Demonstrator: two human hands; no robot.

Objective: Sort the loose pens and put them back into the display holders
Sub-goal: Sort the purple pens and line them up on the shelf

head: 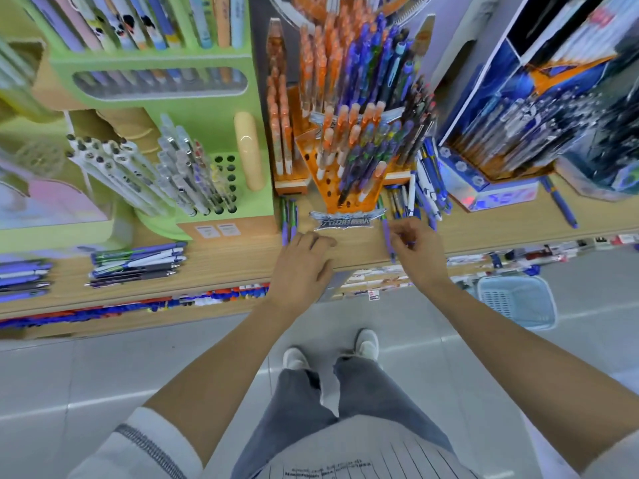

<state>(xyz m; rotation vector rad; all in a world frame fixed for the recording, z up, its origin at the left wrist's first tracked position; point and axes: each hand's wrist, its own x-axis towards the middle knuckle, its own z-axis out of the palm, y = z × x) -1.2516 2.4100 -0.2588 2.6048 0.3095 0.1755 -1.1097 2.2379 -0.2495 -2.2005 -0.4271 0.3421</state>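
Grey tiled floor [103, 375] down below, pale seams crossing it, bright even light bouncing off. A long wooden shelf [235, 261] spans the view, with a blurred red-and-blue strip [138, 305] under its front edge. Pale blue basket [518, 302] low at right.

Wood, plastic and foil are showing around the fingers.

The shelf [359, 250] lying under the left fingers [321, 242] and right fingers [403, 233] is showing pale, matt wood grain. Just beyond and between them a sign [347, 221] is glinting like silver foil, and past it the orange holder [345, 202] is shining as glossy plastic. The purple pen [388, 236] beside the right fingers is looking smooth and plastic. Far left of the left fingers the green holder [193, 119] is appearing matt.
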